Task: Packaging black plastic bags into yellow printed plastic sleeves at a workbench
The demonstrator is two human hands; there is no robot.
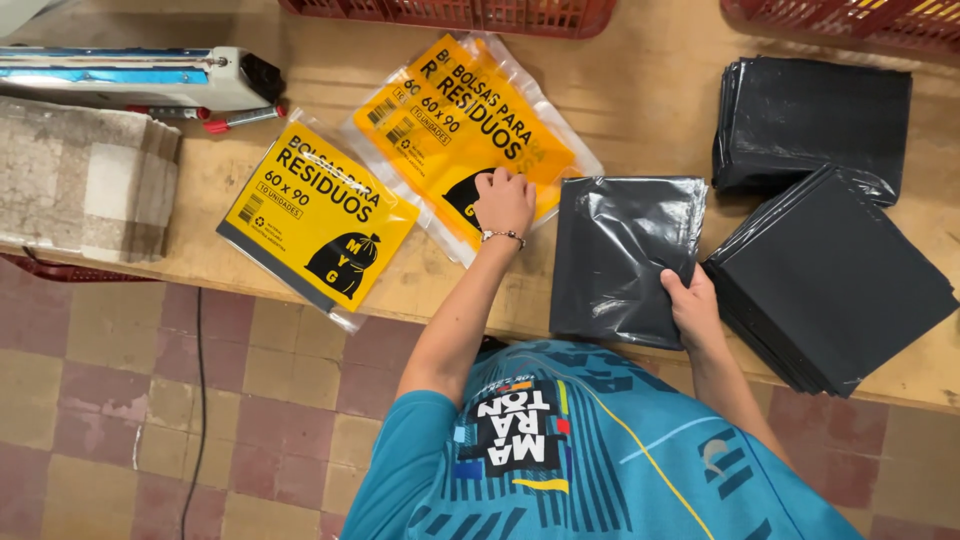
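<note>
My left hand [505,200] lies on the lower corner of a clear packet with a yellow printed label [470,120], fingertips curled onto its plastic. A second yellow-labelled packet [315,215] lies to the left of it, apart from my hand. My right hand [690,305] grips the lower right edge of a folded bundle of black plastic bags [615,250] that lies flat on the wooden table [640,90], just right of my left hand.
Two more stacks of folded black bags sit at the right [835,275] and back right [810,115]. A heat sealer [130,75] and a folded checked cloth [85,180] are at the left. Red plastic crates [450,12] line the far edge. Tiled floor [150,400] lies below.
</note>
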